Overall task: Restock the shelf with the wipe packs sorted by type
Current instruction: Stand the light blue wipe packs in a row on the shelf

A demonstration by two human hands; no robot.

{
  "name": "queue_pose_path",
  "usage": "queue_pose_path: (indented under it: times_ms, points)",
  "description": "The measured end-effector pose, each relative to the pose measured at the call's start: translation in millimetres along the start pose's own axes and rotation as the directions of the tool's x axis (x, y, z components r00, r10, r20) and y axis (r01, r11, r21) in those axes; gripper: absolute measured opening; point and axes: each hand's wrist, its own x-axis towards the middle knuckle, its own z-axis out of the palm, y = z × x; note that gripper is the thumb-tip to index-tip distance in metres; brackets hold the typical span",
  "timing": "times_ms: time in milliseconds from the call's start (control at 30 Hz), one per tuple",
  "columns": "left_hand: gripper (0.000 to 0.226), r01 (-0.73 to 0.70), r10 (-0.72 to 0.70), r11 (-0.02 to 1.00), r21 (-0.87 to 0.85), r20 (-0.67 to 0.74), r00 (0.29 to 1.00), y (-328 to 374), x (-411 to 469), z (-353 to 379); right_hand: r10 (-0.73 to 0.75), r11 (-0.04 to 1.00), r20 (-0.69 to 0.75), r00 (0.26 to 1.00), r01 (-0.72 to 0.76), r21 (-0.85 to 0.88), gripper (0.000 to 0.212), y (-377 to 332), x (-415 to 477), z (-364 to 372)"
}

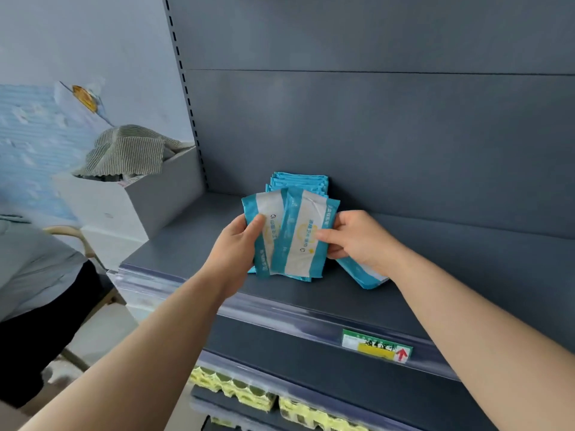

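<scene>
Head view: just in front of the stacked wipe packs (298, 181) on the shelf (174, 253), the left hand (239, 241) grips fanned packs (264, 219) upright, probably to check type. The right hand (351, 237) has its grip pinched on the front pack (303, 244). A loose pack (364, 276) lies front-right of the stack.

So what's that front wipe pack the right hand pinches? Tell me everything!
The front wipe pack is a flat, soft-looking plastic pouch, slightly crinkled: teal side bands, a pale middle with yellow and teal print. It is held nearly upright over the shelf. The right hand pinches its right edge, and it overlaps another pack held by the left hand.
</scene>
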Motion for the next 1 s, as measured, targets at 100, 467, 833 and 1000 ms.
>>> queue_pose_path:
  times_ms: [100, 467, 833, 1000]
  points:
    - [0.019, 0.0, 0.004, 0.996, 0.089, -0.04, 0.999, 4.7, 6.1, -4.4, 0.037, 0.999, -0.029, 0.999, -0.036, 0.026, 0.019, -1.3, 0.4, -13.2]
    - [0.02, 0.046, -0.051, 0.994, 0.095, 0.043, 0.998, 0.5, 11.7, -7.7, -0.048, 0.994, 0.001, 0.999, 0.048, -0.1, 0.007, -2.5, 8.4, -5.8]
    - [0.018, 0.014, -0.062, 0.966, 0.257, 0.179, 0.982, 18.3, 36.5, -50.0, -0.107, 0.981, -0.006, 0.994, 0.104, -0.167, 0.037, -28.5, 0.5, -5.9]
    - [0.006, -0.055, -0.025, 0.954, 0.294, 0.262, 0.965, 29.3, 44.4, -62.0, -0.089, 0.978, -0.045, 0.995, 0.079, -0.193, 0.035, -33.8, 1.0, 2.6]
